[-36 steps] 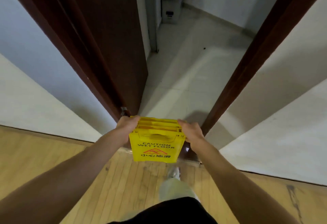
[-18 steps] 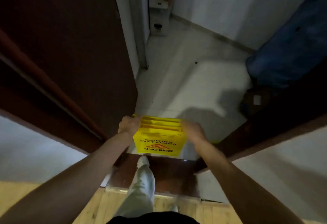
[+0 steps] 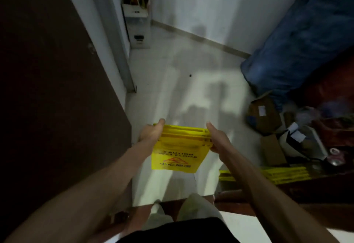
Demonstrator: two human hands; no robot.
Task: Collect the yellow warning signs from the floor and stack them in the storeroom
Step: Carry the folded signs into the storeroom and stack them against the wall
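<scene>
I carry a bundle of folded yellow warning signs in front of me, printed "CAUTION WET FLOOR" with a red triangle. My left hand grips the bundle's left top edge. My right hand grips its right top edge. The bundle hangs upright above the pale tiled floor of the storeroom. A flat stack of other yellow signs lies on the floor low at the right, partly hidden behind my right forearm.
A dark brown door stands open on the left. A white box with rods sits in the far corner. A blue padded roll leans at the right above cardboard boxes and clutter. A dark threshold crosses below.
I have stepped through the doorway into the storeroom. The signs stay held in both hands. The floor stack of yellow signs and the clutter on the right have come into view.
</scene>
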